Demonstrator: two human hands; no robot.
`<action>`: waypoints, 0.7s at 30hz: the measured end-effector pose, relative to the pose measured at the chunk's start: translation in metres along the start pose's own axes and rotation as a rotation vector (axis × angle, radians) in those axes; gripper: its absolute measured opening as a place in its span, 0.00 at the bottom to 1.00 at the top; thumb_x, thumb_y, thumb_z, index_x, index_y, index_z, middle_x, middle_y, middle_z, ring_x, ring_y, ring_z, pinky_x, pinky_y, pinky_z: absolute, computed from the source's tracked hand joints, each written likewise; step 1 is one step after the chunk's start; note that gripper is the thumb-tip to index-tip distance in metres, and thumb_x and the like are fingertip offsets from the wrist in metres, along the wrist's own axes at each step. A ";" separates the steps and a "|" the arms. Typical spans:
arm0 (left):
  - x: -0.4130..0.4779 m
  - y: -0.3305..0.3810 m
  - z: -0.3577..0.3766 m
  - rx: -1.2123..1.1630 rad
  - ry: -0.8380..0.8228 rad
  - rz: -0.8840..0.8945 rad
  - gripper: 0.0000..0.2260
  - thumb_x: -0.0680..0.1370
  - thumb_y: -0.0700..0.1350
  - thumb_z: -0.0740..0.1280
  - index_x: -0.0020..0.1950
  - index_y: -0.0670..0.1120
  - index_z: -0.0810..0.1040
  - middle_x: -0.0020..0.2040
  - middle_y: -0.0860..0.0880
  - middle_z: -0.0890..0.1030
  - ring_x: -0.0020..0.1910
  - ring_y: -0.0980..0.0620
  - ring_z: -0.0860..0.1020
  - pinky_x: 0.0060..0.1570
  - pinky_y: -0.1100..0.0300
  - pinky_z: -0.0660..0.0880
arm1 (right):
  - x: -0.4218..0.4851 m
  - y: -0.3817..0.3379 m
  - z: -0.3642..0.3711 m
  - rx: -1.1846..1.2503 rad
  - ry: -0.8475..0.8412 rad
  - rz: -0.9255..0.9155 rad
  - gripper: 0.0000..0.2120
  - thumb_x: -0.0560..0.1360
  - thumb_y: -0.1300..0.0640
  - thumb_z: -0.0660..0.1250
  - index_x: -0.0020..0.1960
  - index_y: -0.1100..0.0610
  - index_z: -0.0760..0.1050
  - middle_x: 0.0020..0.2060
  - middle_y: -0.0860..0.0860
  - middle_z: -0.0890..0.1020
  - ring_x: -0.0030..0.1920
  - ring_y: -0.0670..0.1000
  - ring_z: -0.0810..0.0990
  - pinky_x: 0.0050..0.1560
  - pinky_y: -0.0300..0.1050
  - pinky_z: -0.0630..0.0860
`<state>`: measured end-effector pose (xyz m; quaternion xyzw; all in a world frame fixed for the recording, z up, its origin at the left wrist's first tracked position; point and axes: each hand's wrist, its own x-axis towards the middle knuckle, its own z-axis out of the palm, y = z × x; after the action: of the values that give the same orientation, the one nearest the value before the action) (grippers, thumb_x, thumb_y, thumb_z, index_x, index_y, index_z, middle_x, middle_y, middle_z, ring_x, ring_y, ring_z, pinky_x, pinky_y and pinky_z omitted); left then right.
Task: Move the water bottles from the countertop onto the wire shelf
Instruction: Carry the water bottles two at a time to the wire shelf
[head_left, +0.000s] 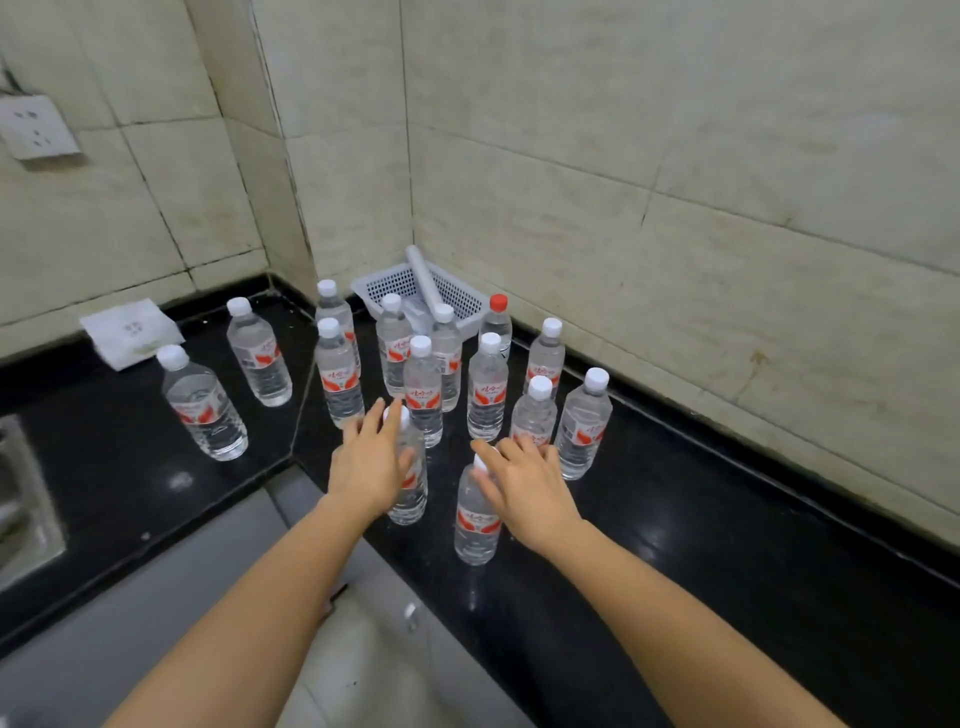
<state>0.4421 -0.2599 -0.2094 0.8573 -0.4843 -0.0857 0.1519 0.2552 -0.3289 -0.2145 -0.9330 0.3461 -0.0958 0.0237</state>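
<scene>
Your left hand (370, 462) hides one upright bottle (410, 488); right hand (524, 488) covers another's cap (483, 462); grips unclear.

I count 14 water bottles (487, 395) on the counter (675, 519), all upright, all clear plastic w/ red-and-white labels. 13 have white caps; 1, the red-cap bottle (496, 325) at the back, has a red cap. By position: 2 stand apart on the left section, 12 are clustered in the corner section.

2 grips in view: left grip (371, 462) and right grip (524, 483), 1 bottle at each.

Other items, approx. what I can make out: 1 white plastic basket (387, 283), 1 white roll (423, 275) in it, 1 paper packet (130, 332), 1 wall socket (36, 127).
</scene>
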 end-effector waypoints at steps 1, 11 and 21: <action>0.004 -0.004 0.000 0.006 -0.010 0.031 0.28 0.80 0.50 0.60 0.77 0.51 0.51 0.78 0.47 0.56 0.74 0.42 0.57 0.66 0.43 0.68 | -0.002 -0.002 0.001 0.008 0.015 0.007 0.21 0.82 0.48 0.52 0.73 0.52 0.63 0.60 0.53 0.76 0.62 0.56 0.70 0.60 0.54 0.63; 0.011 -0.020 -0.005 -0.025 0.122 0.194 0.12 0.76 0.46 0.67 0.58 0.44 0.75 0.51 0.44 0.78 0.50 0.44 0.77 0.44 0.52 0.73 | -0.020 -0.024 0.008 0.080 0.058 0.221 0.20 0.81 0.49 0.56 0.72 0.51 0.65 0.59 0.53 0.76 0.61 0.55 0.69 0.60 0.53 0.63; -0.020 -0.008 0.005 -0.042 0.098 0.456 0.13 0.74 0.52 0.68 0.54 0.45 0.78 0.48 0.47 0.78 0.50 0.47 0.75 0.42 0.53 0.74 | -0.061 -0.012 -0.023 0.514 0.037 0.618 0.09 0.72 0.50 0.69 0.46 0.54 0.76 0.46 0.52 0.81 0.50 0.55 0.78 0.54 0.58 0.75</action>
<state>0.4364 -0.2394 -0.2170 0.7254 -0.6558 -0.0175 0.2083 0.2134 -0.2792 -0.2008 -0.7468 0.5754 -0.1844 0.2778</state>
